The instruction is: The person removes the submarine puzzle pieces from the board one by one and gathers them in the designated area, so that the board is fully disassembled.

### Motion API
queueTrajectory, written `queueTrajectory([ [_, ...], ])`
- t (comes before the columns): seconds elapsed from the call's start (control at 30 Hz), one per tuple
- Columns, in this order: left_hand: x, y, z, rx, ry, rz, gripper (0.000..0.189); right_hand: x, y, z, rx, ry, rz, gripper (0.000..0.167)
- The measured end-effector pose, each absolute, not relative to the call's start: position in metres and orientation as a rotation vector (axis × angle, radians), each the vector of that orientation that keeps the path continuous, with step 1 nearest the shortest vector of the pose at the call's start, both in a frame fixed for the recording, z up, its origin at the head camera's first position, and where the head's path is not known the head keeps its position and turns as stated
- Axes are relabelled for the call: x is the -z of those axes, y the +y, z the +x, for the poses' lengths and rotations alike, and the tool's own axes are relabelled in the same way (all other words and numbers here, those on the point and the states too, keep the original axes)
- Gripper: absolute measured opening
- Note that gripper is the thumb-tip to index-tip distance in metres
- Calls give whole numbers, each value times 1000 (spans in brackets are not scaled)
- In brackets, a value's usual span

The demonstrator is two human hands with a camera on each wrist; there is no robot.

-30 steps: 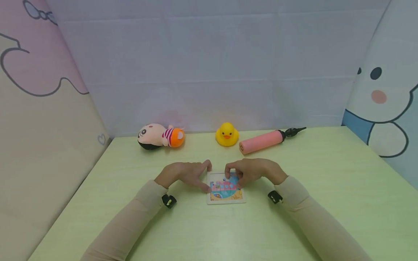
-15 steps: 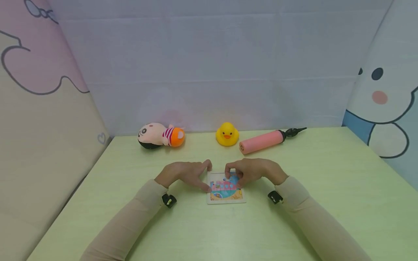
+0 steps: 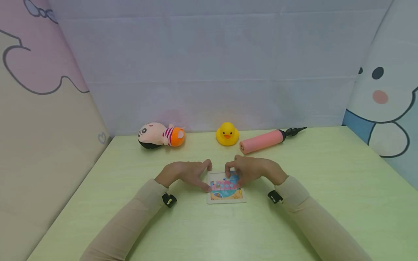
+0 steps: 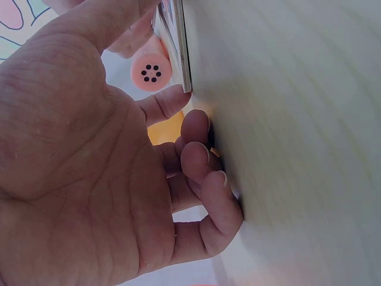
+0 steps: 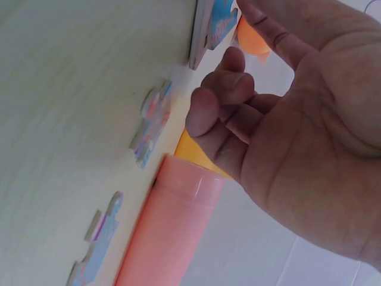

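Note:
A jigsaw puzzle [image 3: 225, 194] in a white frame lies flat on the table, with a printed pink and blue picture. My left hand [image 3: 191, 174] holds the frame's left side, its thumb on the left edge and index finger at the far corner. The other left fingers [image 4: 221, 205] curl down to the table. Over the puzzle's upper right, my right hand [image 3: 251, 170] pinches a blue puzzle piece [image 5: 221, 21] between thumb and index finger. Its remaining fingers are curled. Two loose puzzle pieces [image 5: 153, 122] lie near it in the right wrist view, hidden in the head view.
Along the back of the table lie a doll [image 3: 160, 136] on its side, a yellow rubber duck [image 3: 227, 134] and a pink hand pump [image 3: 262, 141] with a black nozzle. A white cloth wall [image 3: 212, 72] stands behind them.
A finger of my right hand has lifted slightly away from the puzzle. The left hand and the frame stay in place.

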State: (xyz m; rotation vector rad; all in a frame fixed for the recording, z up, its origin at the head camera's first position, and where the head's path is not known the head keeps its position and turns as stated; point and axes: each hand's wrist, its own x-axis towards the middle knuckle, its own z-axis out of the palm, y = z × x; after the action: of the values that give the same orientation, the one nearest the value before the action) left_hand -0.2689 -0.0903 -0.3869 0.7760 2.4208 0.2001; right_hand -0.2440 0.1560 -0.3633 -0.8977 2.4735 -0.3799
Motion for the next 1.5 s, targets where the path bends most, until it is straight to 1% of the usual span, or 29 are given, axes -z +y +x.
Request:
queueTrajectory([
  [0.63, 377, -90, -263, -227, 2399, 800, 68, 363, 154, -243, 393, 2478, -886, 30],
  [0.83, 377, -90, -264, -238, 2403, 806, 68, 359, 156, -242, 396, 2496, -886, 25],
  [1.13, 378, -90, -264, -228, 2411, 795, 69, 355, 157, -240, 370, 2539, -977, 17],
  [1.5, 377, -91, -262, -231, 2412, 800, 67, 352, 159, -240, 435, 2531, -1044, 23],
])
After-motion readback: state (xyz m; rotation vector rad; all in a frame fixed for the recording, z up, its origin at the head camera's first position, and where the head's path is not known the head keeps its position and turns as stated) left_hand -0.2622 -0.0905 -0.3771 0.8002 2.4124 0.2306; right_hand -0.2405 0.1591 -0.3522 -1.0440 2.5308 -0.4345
